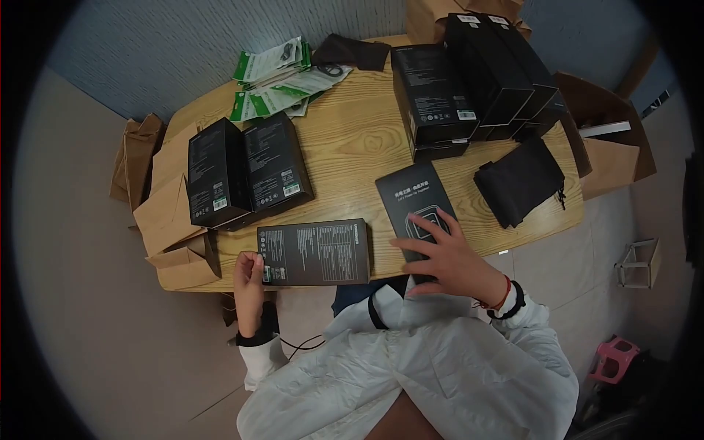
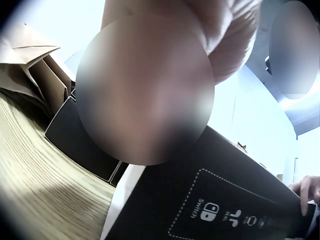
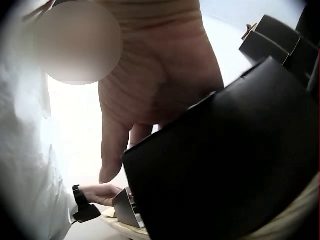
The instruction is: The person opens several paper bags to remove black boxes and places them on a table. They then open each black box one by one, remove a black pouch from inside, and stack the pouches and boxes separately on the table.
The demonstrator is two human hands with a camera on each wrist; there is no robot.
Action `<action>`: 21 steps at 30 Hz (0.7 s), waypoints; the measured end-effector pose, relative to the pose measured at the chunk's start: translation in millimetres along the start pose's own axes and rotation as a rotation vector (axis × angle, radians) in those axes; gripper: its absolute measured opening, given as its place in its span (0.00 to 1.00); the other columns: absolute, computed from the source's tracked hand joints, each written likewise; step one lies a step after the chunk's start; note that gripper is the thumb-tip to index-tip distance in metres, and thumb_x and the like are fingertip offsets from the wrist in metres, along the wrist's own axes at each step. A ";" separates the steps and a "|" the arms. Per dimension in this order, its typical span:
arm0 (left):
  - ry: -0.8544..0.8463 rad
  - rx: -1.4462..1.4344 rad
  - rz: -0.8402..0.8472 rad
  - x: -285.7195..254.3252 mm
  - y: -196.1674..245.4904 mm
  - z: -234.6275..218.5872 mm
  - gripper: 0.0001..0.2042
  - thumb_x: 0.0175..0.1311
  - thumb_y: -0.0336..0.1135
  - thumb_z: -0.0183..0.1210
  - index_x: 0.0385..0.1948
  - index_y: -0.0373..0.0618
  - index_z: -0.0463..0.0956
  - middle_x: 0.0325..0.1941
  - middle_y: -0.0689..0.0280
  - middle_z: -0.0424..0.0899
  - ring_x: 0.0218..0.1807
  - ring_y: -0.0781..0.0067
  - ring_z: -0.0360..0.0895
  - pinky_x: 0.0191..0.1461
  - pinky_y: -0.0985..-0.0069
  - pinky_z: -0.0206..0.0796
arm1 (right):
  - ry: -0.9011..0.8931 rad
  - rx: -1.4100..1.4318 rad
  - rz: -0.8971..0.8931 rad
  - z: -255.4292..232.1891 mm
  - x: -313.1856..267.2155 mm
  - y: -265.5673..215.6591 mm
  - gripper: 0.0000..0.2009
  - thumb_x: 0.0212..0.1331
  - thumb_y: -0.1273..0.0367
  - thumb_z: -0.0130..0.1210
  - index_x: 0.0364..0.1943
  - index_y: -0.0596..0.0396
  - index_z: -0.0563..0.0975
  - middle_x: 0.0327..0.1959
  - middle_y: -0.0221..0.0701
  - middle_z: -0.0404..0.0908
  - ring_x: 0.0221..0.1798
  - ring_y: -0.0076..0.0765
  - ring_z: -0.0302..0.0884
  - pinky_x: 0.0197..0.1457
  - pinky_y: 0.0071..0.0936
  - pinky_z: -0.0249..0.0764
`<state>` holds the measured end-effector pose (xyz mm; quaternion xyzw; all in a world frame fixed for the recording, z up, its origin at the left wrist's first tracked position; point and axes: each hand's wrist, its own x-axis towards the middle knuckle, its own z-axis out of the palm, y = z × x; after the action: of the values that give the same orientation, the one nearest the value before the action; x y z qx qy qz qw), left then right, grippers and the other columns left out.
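Observation:
At the table's front edge lies a black box with dense white print [image 1: 315, 253]; my left hand [image 1: 249, 290] grips its left end, fingers curled and thumb against it. In the left wrist view the side of this box [image 2: 245, 200] shows Switch lettering and icons, and a blurred patch covers much of the hand. My right hand [image 1: 447, 260] lies with spread fingers on another black box [image 1: 411, 183], which bears white text and a line drawing. The right wrist view shows this box [image 3: 225, 160] under my right palm [image 3: 160, 75].
Two black boxes [image 1: 271, 161] stand behind on the left, beside brown paper packaging [image 1: 169, 205]. Green-and-white packets [image 1: 275, 95] and a dark cloth [image 1: 352, 53] lie at the back. Stacked black boxes [image 1: 484, 73], a black pouch [image 1: 521, 183] and an open carton [image 1: 616, 158] are on the right.

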<state>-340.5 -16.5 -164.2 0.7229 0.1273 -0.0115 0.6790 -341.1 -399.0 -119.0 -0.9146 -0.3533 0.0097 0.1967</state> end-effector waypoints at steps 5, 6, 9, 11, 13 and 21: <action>0.053 -0.087 -0.002 -2.7 -4.3 15.3 0.03 0.70 0.29 0.49 0.35 0.44 0.68 0.32 0.76 0.68 0.35 0.87 0.62 0.41 0.89 0.55 | 0.080 0.096 -0.027 -15.1 -27.7 20.4 0.25 0.36 0.60 0.71 0.45 0.40 0.79 0.65 0.31 0.63 0.70 0.49 0.55 0.71 0.53 0.47; 0.057 -0.070 -0.005 -2.2 -4.1 18.6 0.02 0.70 0.29 0.49 0.36 0.44 0.68 0.32 0.75 0.68 0.35 0.87 0.62 0.42 0.89 0.55 | 0.211 0.147 0.166 -20.6 -30.4 17.0 0.28 0.35 0.62 0.72 0.49 0.42 0.78 0.65 0.35 0.63 0.69 0.49 0.57 0.71 0.50 0.48; 0.049 -0.054 -0.012 -1.6 -1.7 28.5 0.02 0.71 0.30 0.49 0.37 0.44 0.68 0.33 0.75 0.69 0.36 0.88 0.62 0.43 0.89 0.55 | 0.470 0.147 0.463 0.2 -40.5 27.3 0.36 0.39 0.67 0.71 0.58 0.54 0.68 0.62 0.44 0.63 0.66 0.52 0.59 0.68 0.39 0.57; 0.041 -0.052 -0.010 0.2 -3.5 33.1 0.02 0.71 0.30 0.48 0.37 0.44 0.68 0.33 0.75 0.69 0.36 0.88 0.62 0.43 0.89 0.55 | 0.575 0.196 0.649 7.1 -45.7 35.4 0.37 0.44 0.68 0.70 0.60 0.61 0.64 0.58 0.45 0.66 0.61 0.50 0.64 0.62 0.33 0.64; -0.004 -0.116 0.084 2.4 -10.8 36.3 0.02 0.71 0.30 0.48 0.38 0.44 0.68 0.34 0.74 0.69 0.36 0.88 0.62 0.43 0.89 0.55 | 0.570 0.231 0.676 7.2 -46.2 37.7 0.36 0.44 0.68 0.70 0.59 0.61 0.65 0.55 0.43 0.67 0.57 0.47 0.66 0.59 0.32 0.65; 0.136 0.324 0.318 -14.5 9.2 59.6 0.13 0.66 0.31 0.55 0.50 0.41 0.66 0.49 0.60 0.70 0.51 0.70 0.67 0.54 0.77 0.59 | 0.592 0.403 0.710 9.0 -43.6 43.5 0.28 0.45 0.71 0.70 0.52 0.59 0.71 0.42 0.32 0.68 0.44 0.30 0.67 0.49 0.24 0.67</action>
<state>-343.4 -78.0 -157.1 0.8326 0.0539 0.1240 0.5372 -347.3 -453.4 -148.6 -0.8857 0.0595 -0.1155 0.4457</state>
